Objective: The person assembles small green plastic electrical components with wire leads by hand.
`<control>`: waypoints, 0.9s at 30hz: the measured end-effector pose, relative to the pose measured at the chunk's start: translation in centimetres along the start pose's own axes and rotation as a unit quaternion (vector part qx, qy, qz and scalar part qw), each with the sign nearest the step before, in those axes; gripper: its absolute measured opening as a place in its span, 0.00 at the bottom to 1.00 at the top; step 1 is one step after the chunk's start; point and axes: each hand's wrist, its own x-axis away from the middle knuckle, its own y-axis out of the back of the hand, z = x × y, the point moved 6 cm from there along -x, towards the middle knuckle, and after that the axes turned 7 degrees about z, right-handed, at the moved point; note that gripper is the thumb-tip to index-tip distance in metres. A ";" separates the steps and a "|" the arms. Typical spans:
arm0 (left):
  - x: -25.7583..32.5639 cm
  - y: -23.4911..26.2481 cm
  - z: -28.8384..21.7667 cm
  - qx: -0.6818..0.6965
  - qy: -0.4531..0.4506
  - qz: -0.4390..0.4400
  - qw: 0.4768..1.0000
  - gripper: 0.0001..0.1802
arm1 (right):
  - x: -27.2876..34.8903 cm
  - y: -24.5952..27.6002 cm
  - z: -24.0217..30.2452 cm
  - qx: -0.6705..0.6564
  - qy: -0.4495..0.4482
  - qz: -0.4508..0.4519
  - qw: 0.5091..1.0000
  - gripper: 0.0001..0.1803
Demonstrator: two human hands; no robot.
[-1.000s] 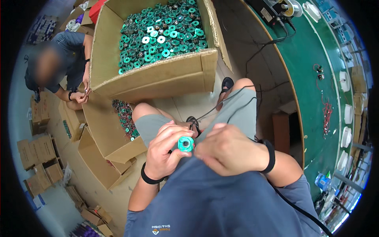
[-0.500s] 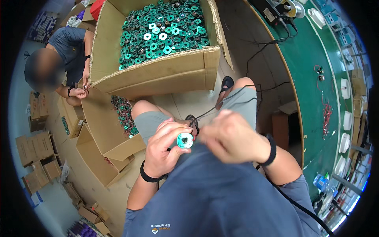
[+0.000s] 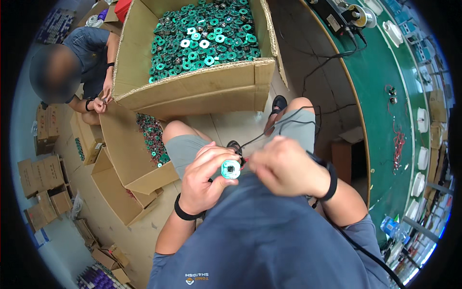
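in the left hand — a square-holed green disc

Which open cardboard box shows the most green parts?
The largest box, at top centre: green parts spread right across it, whereas the smaller box at its lower left shows only a narrow patch of them.

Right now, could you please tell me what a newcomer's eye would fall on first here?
Probably the large open cardboard box at the top, heaped with small green parts. Next, near the centre, a round green piece held in the left fingers. Along the right runs a green table.
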 end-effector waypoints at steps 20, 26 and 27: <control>1.2 1.1 0.4 -0.011 -0.002 -0.037 0.999 0.23 | -0.8 0.2 0.9 -0.032 0.031 -0.053 0.998 0.04; 1.6 1.0 0.7 -0.052 -0.002 -0.035 0.998 0.23 | -0.6 -0.2 2.3 -0.077 0.055 -0.107 0.990 0.03; 1.6 1.0 0.9 -0.045 0.010 -0.042 0.998 0.23 | -0.4 -1.0 3.1 -0.044 0.082 -0.081 0.992 0.05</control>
